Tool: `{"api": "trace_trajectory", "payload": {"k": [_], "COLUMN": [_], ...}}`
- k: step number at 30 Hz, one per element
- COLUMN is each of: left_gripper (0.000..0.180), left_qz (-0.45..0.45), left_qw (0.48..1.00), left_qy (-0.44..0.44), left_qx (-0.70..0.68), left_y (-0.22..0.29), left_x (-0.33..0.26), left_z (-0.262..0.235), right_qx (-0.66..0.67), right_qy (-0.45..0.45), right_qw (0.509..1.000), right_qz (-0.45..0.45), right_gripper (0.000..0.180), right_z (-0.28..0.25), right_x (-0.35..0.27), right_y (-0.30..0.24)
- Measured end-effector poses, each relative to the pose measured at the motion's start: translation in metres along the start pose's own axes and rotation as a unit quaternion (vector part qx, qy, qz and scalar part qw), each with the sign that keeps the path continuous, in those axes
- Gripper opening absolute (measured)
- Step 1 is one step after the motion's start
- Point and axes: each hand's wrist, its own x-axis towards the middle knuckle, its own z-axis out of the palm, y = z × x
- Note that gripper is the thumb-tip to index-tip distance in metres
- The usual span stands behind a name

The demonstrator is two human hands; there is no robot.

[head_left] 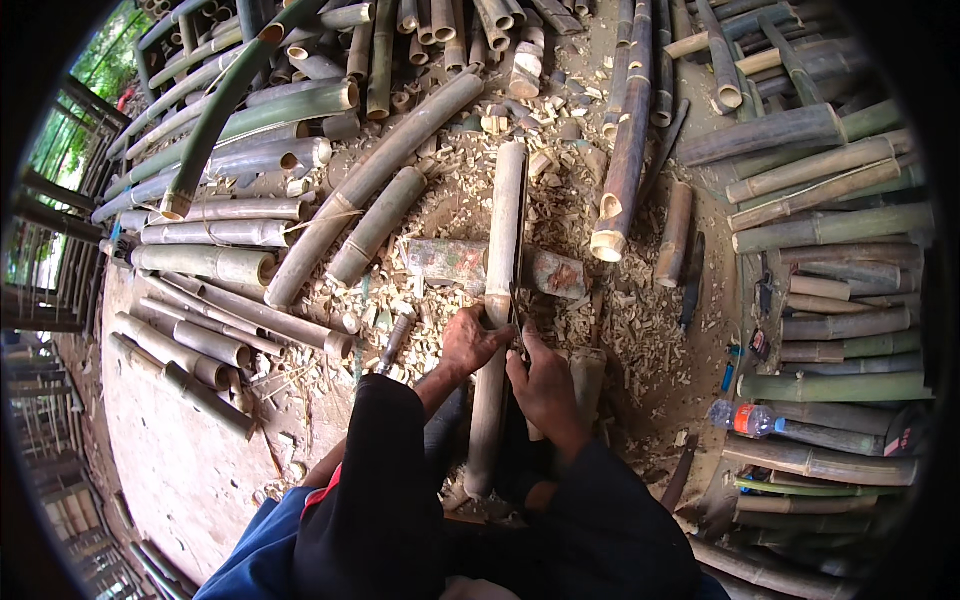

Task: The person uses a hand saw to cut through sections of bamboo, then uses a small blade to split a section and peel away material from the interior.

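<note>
A long pale bamboo pole (492,400) lies lengthwise in front of me, its far part across a short stained log (445,262). My left hand (474,341) is closed over the pole near its middle, fingers bent across toward its right side. Close beside it, my right hand (548,385) is closed at the pole's right edge, thumb and fingers pinched together. A thin dark strip or slit (519,245) runs along that edge from the fingertips toward the far end. Whether it is a blade or a split, I cannot tell; what the right fingers pinch is hidden.
Pale wood chips (640,370) cover the ground around the log. Cut bamboo lengths (380,225) lie at the left, with more piled at the far side. Bamboo is stacked along the right, beside a plastic bottle (745,418). A dark narrow tool (693,282) lies right of the chips.
</note>
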Motion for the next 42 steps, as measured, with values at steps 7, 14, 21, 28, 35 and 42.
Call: {"api": "trace_trajectory", "payload": {"k": [7,14,21,28,35,42], "left_gripper": [0.046,0.045,0.049,0.053,0.060,0.030], "left_qz": [-0.005,0.027,0.007,-0.009,-0.006,0.062], "left_qw": [1.000,0.999,0.999,0.998,0.999,0.972], "left_qy": [0.006,0.022,0.002,-0.019,-0.011,-0.099], "left_qx": [0.023,0.034,0.036,0.058,0.042,-0.205], "left_y": [0.000,0.007,0.005,0.020,0.011,-0.030], "left_x": [-0.001,-0.001,-0.003,-0.006,-0.005,0.007], "left_z": [0.001,0.004,-0.002,0.000,-0.002,-0.016], "right_qx": [-0.001,-0.054,-0.098,-0.086,-0.006,0.200], "right_qy": [0.000,0.109,0.088,0.105,0.016,-0.010], "right_qw": [0.999,0.992,0.991,0.990,0.996,0.976], "right_qz": [0.049,-0.019,-0.026,0.023,0.090,0.085], "right_gripper": [0.052,0.049,0.051,0.051,0.054,0.040], "right_z": [0.005,0.010,0.001,-0.006,-0.032,-0.038], "right_x": [0.009,0.080,0.093,0.156,0.219,0.170], "right_y": [-0.017,0.000,-0.002,0.002,-0.033,-0.036]}}
